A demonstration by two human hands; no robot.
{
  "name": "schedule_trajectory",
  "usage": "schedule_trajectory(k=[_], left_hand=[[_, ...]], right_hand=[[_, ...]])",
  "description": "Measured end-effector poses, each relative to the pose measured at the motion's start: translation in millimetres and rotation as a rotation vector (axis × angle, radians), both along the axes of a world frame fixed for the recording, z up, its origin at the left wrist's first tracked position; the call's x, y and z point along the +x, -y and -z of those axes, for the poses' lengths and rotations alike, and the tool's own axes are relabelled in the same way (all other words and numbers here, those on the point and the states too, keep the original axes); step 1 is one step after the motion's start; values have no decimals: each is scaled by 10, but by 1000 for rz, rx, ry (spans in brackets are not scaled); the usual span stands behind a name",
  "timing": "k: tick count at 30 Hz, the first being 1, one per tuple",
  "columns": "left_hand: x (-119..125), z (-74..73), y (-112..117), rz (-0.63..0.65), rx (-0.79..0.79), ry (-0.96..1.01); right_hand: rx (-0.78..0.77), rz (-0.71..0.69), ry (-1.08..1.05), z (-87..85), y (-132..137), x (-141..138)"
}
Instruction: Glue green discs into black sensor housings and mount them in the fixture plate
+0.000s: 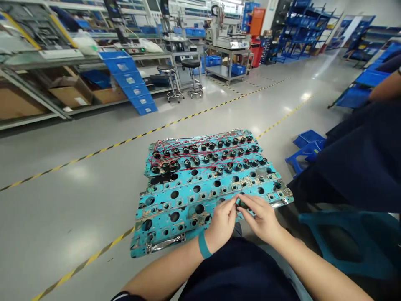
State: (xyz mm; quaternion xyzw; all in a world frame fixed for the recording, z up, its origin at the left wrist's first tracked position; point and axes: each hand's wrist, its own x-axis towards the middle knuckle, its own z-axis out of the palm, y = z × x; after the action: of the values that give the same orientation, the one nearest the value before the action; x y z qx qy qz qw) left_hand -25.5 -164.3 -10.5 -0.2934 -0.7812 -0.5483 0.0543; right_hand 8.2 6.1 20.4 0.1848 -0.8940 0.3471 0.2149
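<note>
My left hand [223, 219] and my right hand [261, 217] meet at the fingertips over the near right part of a turquoise fixture board [184, 190]. Both are closed in a pinch; a small dark spot shows between them, too small to name. A teal band [205, 244] circles my left wrist. Several black round parts [206, 159] stand in rows on the board's far half, with thin red wires [178, 155] strewn across them. Round holes [174, 216] run through the near rows. A metal handle [166, 243] is fixed along the near edge.
At the right stands a person in dark clothing [366, 142], close to blue plastic stools [308, 152]. Stacked blue bins [130, 83] lean by a workbench [90, 60] at the left. Two round stools [191, 65] and a metal cart [228, 62] are farther back. Yellow-black tape [156, 129] marks the floor.
</note>
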Motion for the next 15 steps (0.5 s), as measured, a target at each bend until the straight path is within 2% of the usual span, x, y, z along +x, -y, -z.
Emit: schedule_trajectory(k=[2, 4, 6, 9, 12, 15], left_hand=[[-181, 60, 281, -10, -60, 142], [-398, 125, 592, -2, -170, 231], [-645, 193, 910, -23, -271, 251], [-1053, 297, 1338, -143, -415, 204], [-1429, 408, 1631, -252, -559, 125], [-1682, 533, 1762, -289, -678, 64]], right_hand=[[-28, -24, 25, 157, 231, -289], [-52, 12, 83, 321, 431, -587], [-62, 68, 125, 491, 602, -891], [-52, 129, 160, 742, 802, -1305], [-19, 164, 213, 958, 925, -1584], [26, 194, 278, 1106, 982, -1704]])
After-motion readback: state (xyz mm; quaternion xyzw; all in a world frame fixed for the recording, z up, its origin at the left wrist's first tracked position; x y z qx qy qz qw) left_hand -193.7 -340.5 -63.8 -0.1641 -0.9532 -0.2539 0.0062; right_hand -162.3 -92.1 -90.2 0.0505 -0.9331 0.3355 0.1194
